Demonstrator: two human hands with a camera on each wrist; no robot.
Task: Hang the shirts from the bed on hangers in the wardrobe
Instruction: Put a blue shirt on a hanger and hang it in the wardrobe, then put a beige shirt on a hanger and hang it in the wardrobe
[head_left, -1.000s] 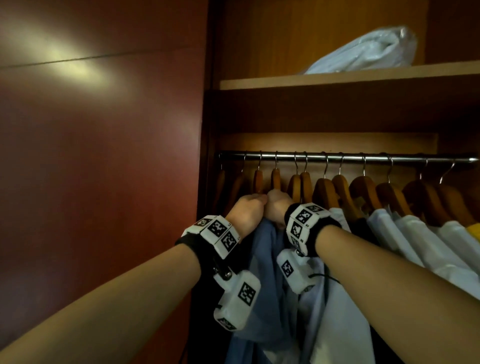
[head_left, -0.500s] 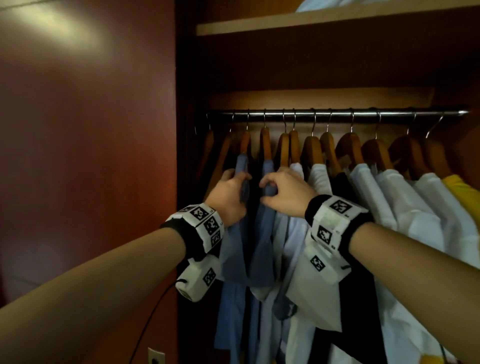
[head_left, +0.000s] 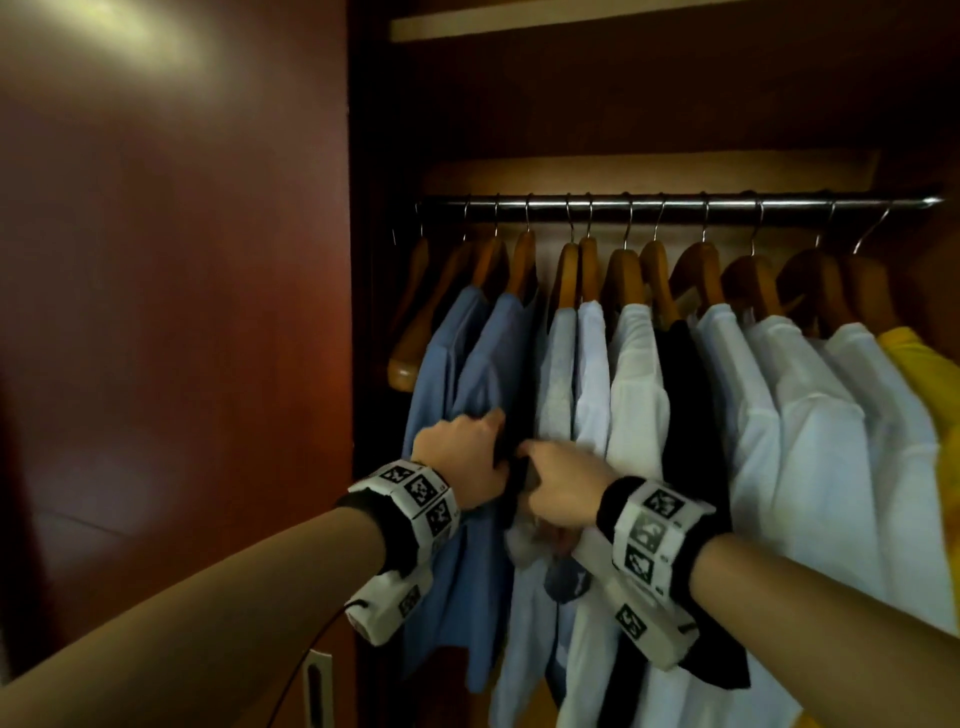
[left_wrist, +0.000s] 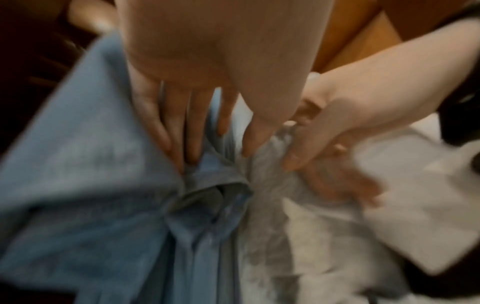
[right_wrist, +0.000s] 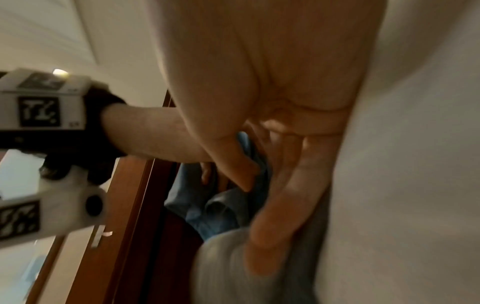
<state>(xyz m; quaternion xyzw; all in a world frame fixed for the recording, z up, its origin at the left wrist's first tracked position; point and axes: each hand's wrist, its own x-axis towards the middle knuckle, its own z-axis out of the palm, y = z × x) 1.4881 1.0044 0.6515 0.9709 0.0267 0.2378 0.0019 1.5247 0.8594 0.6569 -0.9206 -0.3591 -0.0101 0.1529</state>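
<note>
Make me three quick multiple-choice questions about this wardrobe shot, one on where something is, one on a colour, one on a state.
1. Where is the yellow shirt on the rail?
A. far right
B. far left
C. in the middle

2. What colour is the shirt that the left hand touches?
A. black
B. blue
C. yellow

3. How are the shirts on the rail?
A. folded in a pile
B. lying on the floor
C. hung on wooden hangers

Answers: 1 A, it is the last garment at the rail's right end. 2 B, the fingers lie on the blue shirt. 3 C, each hangs from one of the wooden hangers hooked over the rail.
</note>
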